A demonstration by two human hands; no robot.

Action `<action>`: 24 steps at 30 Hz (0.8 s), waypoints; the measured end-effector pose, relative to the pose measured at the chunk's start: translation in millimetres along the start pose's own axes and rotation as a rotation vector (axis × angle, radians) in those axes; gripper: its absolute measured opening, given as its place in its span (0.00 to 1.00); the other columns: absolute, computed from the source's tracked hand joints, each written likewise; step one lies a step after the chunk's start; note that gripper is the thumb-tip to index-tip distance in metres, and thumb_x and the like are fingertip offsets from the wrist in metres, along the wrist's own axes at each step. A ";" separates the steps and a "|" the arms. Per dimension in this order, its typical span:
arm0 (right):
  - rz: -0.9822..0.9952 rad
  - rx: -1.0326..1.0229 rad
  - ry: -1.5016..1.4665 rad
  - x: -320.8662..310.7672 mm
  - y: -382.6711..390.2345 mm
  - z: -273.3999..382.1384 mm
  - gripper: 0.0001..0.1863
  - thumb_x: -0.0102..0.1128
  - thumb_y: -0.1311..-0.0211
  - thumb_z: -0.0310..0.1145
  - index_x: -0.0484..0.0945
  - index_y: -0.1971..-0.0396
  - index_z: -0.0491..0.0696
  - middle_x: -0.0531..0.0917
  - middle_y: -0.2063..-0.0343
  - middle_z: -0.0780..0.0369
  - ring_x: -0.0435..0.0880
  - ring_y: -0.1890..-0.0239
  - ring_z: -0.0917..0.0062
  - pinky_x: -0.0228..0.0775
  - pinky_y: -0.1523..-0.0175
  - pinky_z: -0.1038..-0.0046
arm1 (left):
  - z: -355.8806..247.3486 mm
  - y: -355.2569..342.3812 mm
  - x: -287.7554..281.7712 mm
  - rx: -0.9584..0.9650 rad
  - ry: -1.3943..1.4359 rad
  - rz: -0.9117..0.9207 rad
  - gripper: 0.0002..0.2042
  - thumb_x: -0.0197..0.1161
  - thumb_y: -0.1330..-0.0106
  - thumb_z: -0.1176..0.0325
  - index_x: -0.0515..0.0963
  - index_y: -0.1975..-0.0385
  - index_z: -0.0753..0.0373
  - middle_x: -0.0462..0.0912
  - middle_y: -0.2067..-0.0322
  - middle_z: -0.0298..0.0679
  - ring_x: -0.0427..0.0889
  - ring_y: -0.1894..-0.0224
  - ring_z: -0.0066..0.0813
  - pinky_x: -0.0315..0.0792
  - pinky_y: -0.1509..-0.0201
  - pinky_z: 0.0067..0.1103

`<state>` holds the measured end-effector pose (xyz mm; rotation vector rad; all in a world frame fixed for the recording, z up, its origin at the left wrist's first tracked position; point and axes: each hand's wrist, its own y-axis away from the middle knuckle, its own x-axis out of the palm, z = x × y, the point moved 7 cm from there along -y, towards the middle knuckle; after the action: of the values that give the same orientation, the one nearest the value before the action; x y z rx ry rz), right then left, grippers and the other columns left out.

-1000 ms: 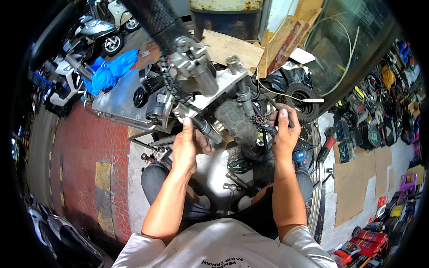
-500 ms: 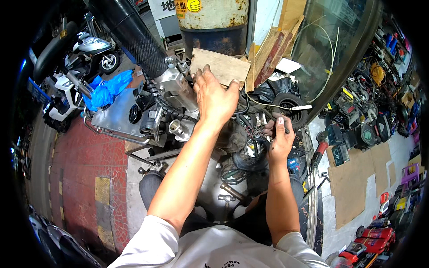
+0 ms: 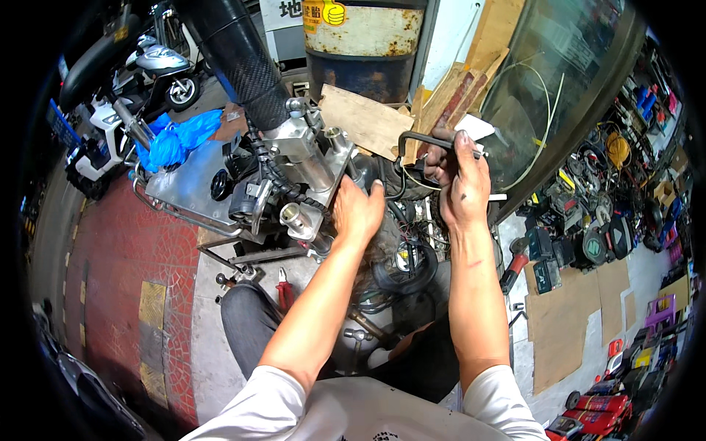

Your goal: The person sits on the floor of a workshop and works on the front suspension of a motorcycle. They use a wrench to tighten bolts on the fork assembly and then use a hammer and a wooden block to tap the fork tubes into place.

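Hex key [image 3: 421,137], black and bent, sits up in the right hand [image 3: 463,175], to the right of the silver metal bracket [image 3: 298,151]. I have that hand closed on the long arm, thumb across it, a stub showing past the thumb and the short end pointing down, apart from the bracket.

My left hand [image 3: 357,209] is at the bracket's right edge, thumb raised and spread; its fingertips are hidden, so I can't tell whether it grips anything.

Above the bracket I see a dark woven-pattern tube [image 3: 254,81] slanting up leftward; below and right, a looped black cable [image 3: 424,281]. Farther out are a wooden board [image 3: 364,121], red-handled pliers [image 3: 286,295] and a hammer [image 3: 358,334] on the ground, a blue plastic bag [image 3: 184,140] and a rusty barrel [image 3: 360,33].
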<state>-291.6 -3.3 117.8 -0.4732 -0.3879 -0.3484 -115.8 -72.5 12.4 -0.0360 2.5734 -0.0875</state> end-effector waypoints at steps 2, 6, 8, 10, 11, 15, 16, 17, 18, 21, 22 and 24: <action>0.023 -0.006 -0.015 15.8 -3.2 5.8 0.23 0.53 0.22 0.48 0.80 0.53 0.39 0.83 0.74 0.64 0.80 0.75 0.83 0.74 0.67 0.81 | -1.6 -18.3 4.5 -0.108 -0.005 0.083 0.34 0.62 0.33 0.51 0.68 0.37 0.75 0.76 0.42 0.66 0.75 0.39 0.64 0.67 0.33 0.43; 0.087 0.044 -0.007 35.7 -6.2 -4.0 0.24 0.54 0.22 0.48 0.80 0.53 0.39 0.83 0.74 0.64 0.80 0.75 0.84 0.73 0.68 0.83 | 31.9 -71.2 19.4 -0.028 0.079 -0.092 0.27 0.59 0.29 0.52 0.78 0.47 0.76 0.80 0.46 0.66 0.79 0.42 0.63 0.69 0.36 0.41; 0.119 0.084 -0.027 44.8 -11.3 -7.9 0.23 0.54 0.23 0.48 0.80 0.54 0.39 0.82 0.74 0.65 0.80 0.74 0.84 0.73 0.67 0.82 | 44.4 -80.5 18.0 0.142 0.191 -0.287 0.24 0.62 0.30 0.54 0.80 0.49 0.73 0.84 0.50 0.60 0.82 0.48 0.59 0.71 0.40 0.40; 0.147 0.104 -0.020 44.2 -28.5 -7.0 0.22 0.54 0.23 0.47 0.81 0.54 0.39 0.82 0.75 0.64 0.81 0.74 0.84 0.74 0.67 0.81 | 27.5 -74.9 22.5 0.224 0.224 -0.115 0.20 0.65 0.32 0.56 0.81 0.52 0.68 0.85 0.55 0.56 0.84 0.55 0.57 0.74 0.46 0.40; 0.171 0.121 -0.021 43.7 -38.7 -10.2 0.21 0.54 0.23 0.46 0.81 0.55 0.39 0.82 0.75 0.64 0.81 0.74 0.83 0.74 0.67 0.81 | 18.0 -67.8 24.3 0.225 0.255 0.007 0.19 0.65 0.33 0.57 0.81 0.53 0.67 0.85 0.56 0.56 0.84 0.57 0.57 0.75 0.47 0.40; 0.267 0.241 -0.065 52.7 -75.1 -30.1 0.19 0.55 0.25 0.42 0.81 0.56 0.39 0.81 0.76 0.64 0.81 0.74 0.81 0.73 0.68 0.79 | 6.4 -42.1 16.9 0.057 0.021 0.219 0.26 0.64 0.32 0.55 0.75 0.41 0.66 0.80 0.47 0.61 0.79 0.43 0.61 0.71 0.37 0.41; 0.271 0.282 -0.073 53.9 -83.3 -36.2 0.17 0.57 0.27 0.41 0.82 0.58 0.39 0.81 0.78 0.63 0.80 0.75 0.79 0.72 0.69 0.77 | 7.4 -42.0 17.1 0.024 0.027 0.248 0.26 0.64 0.32 0.55 0.74 0.40 0.65 0.79 0.44 0.61 0.77 0.41 0.61 0.69 0.35 0.41; 0.299 0.344 -0.093 54.0 -87.8 -46.5 0.17 0.57 0.27 0.41 0.82 0.58 0.39 0.81 0.78 0.63 0.80 0.75 0.79 0.71 0.69 0.77 | 8.4 -39.2 16.3 -0.015 0.035 0.278 0.27 0.64 0.32 0.55 0.73 0.39 0.65 0.77 0.42 0.61 0.75 0.39 0.62 0.67 0.33 0.40; 0.327 0.405 -0.112 53.8 -92.2 -56.6 0.17 0.57 0.27 0.41 0.82 0.58 0.39 0.81 0.78 0.62 0.80 0.75 0.78 0.70 0.69 0.76 | 4.5 -36.7 12.1 0.059 0.074 0.218 0.26 0.63 0.32 0.56 0.74 0.39 0.64 0.77 0.42 0.61 0.75 0.38 0.61 0.67 0.34 0.41; 0.359 0.583 -0.162 54.5 -101.5 -86.6 0.16 0.56 0.30 0.39 0.81 0.60 0.39 0.78 0.80 0.62 0.76 0.77 0.75 0.66 0.70 0.74 | -3.4 -35.5 9.2 0.352 0.182 0.084 0.21 0.64 0.32 0.61 0.76 0.44 0.67 0.80 0.49 0.58 0.76 0.44 0.61 0.68 0.38 0.43; 0.373 0.614 -0.148 52.0 -106.4 -99.1 0.16 0.55 0.30 0.39 0.81 0.61 0.40 0.77 0.82 0.62 0.74 0.78 0.74 0.64 0.70 0.74 | -1.5 -34.1 12.2 0.366 0.190 0.085 0.21 0.64 0.30 0.60 0.76 0.44 0.67 0.80 0.48 0.57 0.77 0.44 0.59 0.68 0.37 0.41; 0.359 0.685 -0.121 54.9 -112.9 -112.9 0.15 0.51 0.32 0.39 0.78 0.67 0.42 0.72 0.85 0.62 0.68 0.81 0.73 0.62 0.71 0.72 | -3.5 -34.2 8.6 0.542 0.193 -0.013 0.21 0.63 0.28 0.60 0.76 0.43 0.68 0.80 0.47 0.56 0.78 0.44 0.57 0.69 0.37 0.39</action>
<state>-258.7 -166.6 90.9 0.1134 -0.5009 0.1697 -124.7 -106.8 13.2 0.1666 2.6506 -0.8213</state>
